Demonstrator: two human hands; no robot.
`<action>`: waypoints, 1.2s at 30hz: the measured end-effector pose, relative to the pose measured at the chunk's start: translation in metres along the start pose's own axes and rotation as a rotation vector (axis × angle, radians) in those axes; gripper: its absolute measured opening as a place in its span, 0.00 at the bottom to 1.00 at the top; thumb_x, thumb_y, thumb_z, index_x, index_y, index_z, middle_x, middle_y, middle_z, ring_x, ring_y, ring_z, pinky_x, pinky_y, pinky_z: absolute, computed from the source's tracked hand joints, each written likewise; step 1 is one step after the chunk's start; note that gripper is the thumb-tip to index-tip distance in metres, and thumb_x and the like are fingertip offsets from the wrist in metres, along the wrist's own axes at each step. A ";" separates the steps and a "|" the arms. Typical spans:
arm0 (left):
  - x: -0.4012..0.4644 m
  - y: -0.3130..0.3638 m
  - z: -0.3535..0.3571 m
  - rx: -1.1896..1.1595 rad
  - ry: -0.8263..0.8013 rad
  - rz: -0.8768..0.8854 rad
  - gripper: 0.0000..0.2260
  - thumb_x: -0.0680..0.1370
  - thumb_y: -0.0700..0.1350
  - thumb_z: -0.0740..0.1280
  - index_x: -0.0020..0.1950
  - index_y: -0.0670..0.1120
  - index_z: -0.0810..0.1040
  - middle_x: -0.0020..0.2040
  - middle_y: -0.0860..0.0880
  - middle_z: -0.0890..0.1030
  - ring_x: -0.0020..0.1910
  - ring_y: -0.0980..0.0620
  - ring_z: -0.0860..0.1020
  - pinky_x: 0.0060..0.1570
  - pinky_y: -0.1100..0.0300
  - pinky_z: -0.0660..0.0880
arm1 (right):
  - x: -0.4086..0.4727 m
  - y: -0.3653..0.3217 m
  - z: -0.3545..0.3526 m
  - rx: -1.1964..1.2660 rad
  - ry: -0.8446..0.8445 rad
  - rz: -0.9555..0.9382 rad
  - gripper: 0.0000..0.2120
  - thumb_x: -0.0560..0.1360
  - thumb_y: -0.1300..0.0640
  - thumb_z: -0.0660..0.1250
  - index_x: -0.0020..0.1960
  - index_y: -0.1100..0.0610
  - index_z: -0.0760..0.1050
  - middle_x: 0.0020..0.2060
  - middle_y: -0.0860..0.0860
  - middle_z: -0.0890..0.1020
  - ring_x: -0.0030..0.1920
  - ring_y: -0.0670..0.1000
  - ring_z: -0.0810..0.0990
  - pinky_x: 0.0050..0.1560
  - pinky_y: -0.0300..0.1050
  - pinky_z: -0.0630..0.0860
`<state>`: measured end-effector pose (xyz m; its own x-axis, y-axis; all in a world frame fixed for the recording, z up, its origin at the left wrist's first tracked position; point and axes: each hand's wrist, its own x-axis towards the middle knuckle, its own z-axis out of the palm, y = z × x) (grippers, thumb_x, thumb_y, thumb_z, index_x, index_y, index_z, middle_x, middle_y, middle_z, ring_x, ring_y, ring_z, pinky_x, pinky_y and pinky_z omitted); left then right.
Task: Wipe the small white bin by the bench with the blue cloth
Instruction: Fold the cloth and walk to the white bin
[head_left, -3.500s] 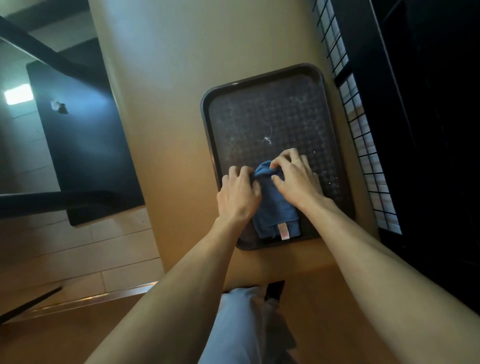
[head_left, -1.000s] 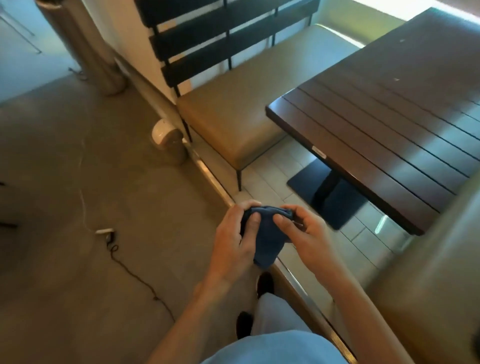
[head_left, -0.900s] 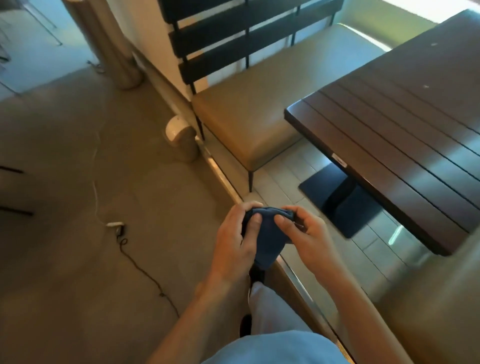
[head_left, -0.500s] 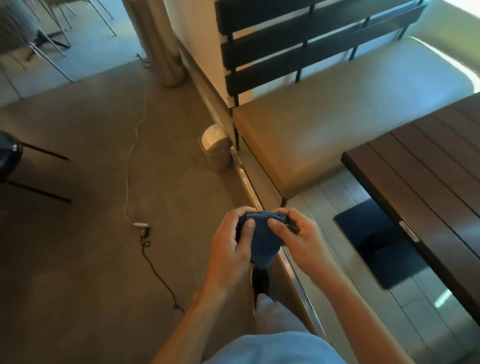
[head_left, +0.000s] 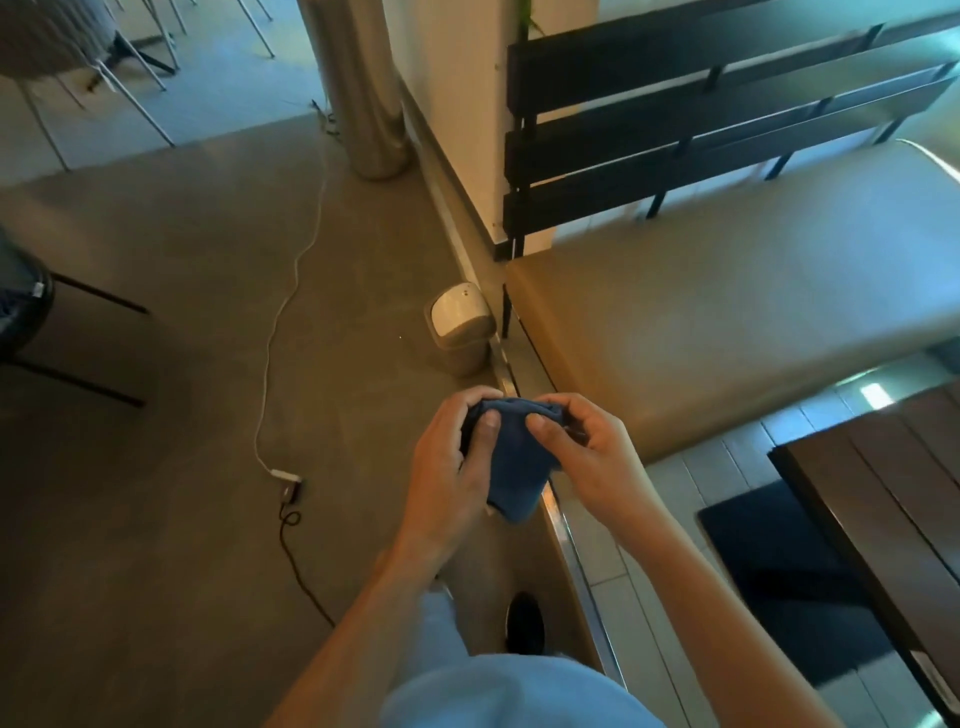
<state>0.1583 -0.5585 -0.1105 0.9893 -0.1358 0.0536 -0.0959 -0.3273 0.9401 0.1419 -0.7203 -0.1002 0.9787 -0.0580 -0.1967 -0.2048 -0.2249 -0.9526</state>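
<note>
Soft blue cloth (head_left: 514, 462) is bunching matt; the bin (head_left: 460, 332) is looking smooth plastic, the bench seat (head_left: 727, 312) showing padded leatherette, the pillar (head_left: 363, 88) gleaming brushed metal.

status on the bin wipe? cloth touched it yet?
Done: the blue cloth is picked up, bunched between the left hand and right hand, both gripping it. In hand: the approach. The small white bin stands on the floor ahead, beside the end of the bench, lid closed. Left: everything on the bin itself. The cloth is clear of it, so no wiping has begun.
</note>
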 end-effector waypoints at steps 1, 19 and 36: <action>0.014 -0.005 -0.006 -0.005 0.004 -0.001 0.08 0.84 0.44 0.62 0.62 0.50 0.77 0.55 0.58 0.80 0.57 0.58 0.78 0.53 0.70 0.72 | 0.014 -0.004 0.005 -0.003 -0.004 0.002 0.06 0.79 0.53 0.66 0.54 0.44 0.76 0.48 0.43 0.82 0.51 0.41 0.81 0.57 0.48 0.80; 0.256 -0.083 -0.162 0.049 -0.175 -0.009 0.08 0.84 0.45 0.64 0.62 0.54 0.77 0.56 0.60 0.79 0.57 0.61 0.77 0.51 0.71 0.72 | 0.246 -0.074 0.148 0.061 0.148 0.124 0.06 0.78 0.52 0.67 0.55 0.45 0.77 0.49 0.45 0.83 0.52 0.46 0.82 0.58 0.57 0.79; 0.456 -0.121 -0.172 0.047 -0.276 -0.062 0.08 0.82 0.50 0.64 0.59 0.62 0.75 0.55 0.65 0.79 0.58 0.62 0.77 0.52 0.72 0.73 | 0.433 -0.095 0.156 0.111 0.270 0.236 0.08 0.78 0.54 0.68 0.57 0.51 0.78 0.48 0.46 0.83 0.49 0.44 0.81 0.53 0.43 0.78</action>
<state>0.6401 -0.4205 -0.1419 0.9266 -0.3615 -0.1033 -0.0475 -0.3852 0.9216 0.5872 -0.5721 -0.1311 0.8636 -0.3530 -0.3600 -0.4078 -0.0692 -0.9104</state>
